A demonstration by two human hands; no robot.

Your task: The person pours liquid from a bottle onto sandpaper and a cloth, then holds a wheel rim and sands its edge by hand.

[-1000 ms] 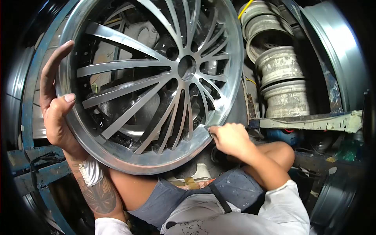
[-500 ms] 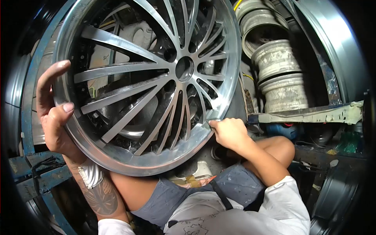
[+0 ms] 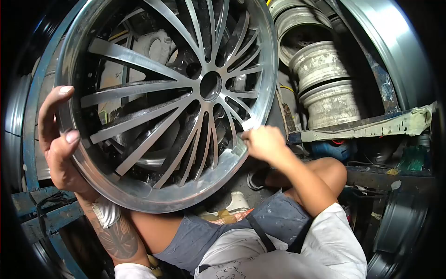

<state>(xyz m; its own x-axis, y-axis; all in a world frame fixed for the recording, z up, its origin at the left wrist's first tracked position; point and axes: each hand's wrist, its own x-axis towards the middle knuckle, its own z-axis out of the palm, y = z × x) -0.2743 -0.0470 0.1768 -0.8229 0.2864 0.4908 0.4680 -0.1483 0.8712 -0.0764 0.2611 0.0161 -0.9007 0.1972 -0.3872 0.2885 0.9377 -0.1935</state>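
A large alloy wheel rim (image 3: 200,99) with many slim brushed spokes and dark gaps leans over my lap. My left hand (image 3: 59,151) wraps its left edge, thumb on the near side and a finger hooked higher up. At the lower right of the lip, my right hand (image 3: 265,143) is closed, fingertips pressed close to the bright inner surface. A small pale, translucent edge shows by these fingers; what it belongs to I cannot tell. Dull, cloudy patches mark the lower lip near this hand.
Worn, paint-flaked wheels (image 3: 329,103) are stacked at the upper right. Beside them runs a shelf edge (image 3: 362,131) covered with pale tape, with a blue object (image 3: 332,151) below. A blue metal frame (image 3: 32,125) stands at left. More wheels (image 3: 399,223) sit at lower right.
My right hand has moved up along the inner lip of the wheel rim. My left hand keeps its hold. The whole view has shifted slightly.
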